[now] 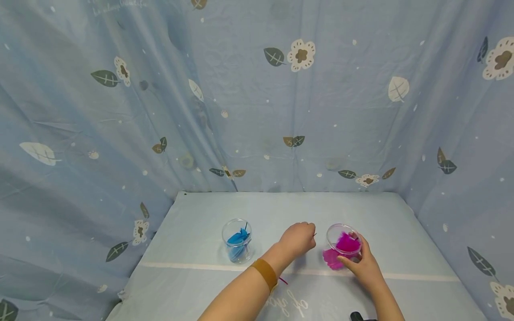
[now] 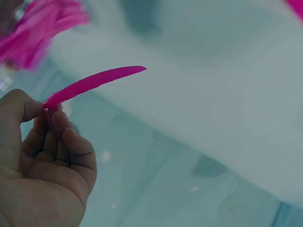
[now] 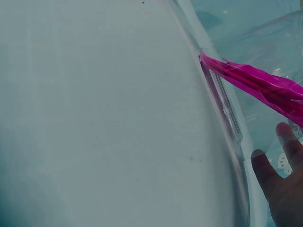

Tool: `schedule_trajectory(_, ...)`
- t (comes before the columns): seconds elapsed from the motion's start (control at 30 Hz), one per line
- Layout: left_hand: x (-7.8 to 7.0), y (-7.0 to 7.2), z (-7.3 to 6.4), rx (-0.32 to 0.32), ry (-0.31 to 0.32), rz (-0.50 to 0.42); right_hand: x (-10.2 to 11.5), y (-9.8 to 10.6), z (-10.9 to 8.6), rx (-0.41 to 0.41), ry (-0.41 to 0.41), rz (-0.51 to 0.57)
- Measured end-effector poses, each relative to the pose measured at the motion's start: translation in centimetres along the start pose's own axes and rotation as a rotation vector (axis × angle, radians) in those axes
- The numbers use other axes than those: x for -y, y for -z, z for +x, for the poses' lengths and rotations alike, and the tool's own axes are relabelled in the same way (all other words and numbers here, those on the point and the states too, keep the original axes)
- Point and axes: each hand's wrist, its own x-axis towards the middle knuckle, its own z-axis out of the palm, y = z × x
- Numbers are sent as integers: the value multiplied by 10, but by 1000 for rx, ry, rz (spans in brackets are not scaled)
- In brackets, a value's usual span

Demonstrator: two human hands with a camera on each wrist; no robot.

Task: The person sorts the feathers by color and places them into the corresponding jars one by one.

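Note:
My left hand [image 1: 297, 239] pinches one slim magenta feather [image 2: 97, 85] by its end between thumb and forefinger. In the head view that feather is mostly hidden by the hand. To its right, my right hand [image 1: 366, 266] grips a clear plastic cup [image 1: 334, 232] from the side, thumb in front and fingers behind. Magenta feathers [image 1: 347, 243] fill the cup, and they show through its clear wall in the right wrist view too. Another clear cup [image 1: 237, 223], on the left, stands upright with blue feathers [image 1: 238, 238] inside.
A thin magenta strip [image 1: 283, 281] lies on the pale blue table cloth [image 1: 192, 290] beside my left forearm. Part of a black object [image 1: 356, 316] shows at the bottom edge near my right forearm. Flower-patterned curtains [image 1: 257, 98] hang behind and on both sides.

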Motion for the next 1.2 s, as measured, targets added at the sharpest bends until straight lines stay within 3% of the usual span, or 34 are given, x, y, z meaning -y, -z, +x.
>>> schedule_trajectory(0.3, -20, 48, 18, -147, -41, -222, 0, 1, -1, 10, -14, -2)
schedule_trajectory(0.47, -31, 58, 23, -211, -55, -379, -1, 1, 1, 6, -11, 0)
schedule_trajectory(0.6, -39, 56, 25, -239, -77, -440, -2, 0, 1, 7, -14, 6)
schedule_trajectory(0.9, -54, 32, 25, -168, -19, -425, -6, 0, 1, 8, -3, 14)
schedule_trajectory(1.2, -69, 16, 23, -94, 43, -140, -5, 1, 0, 15, 11, 29)
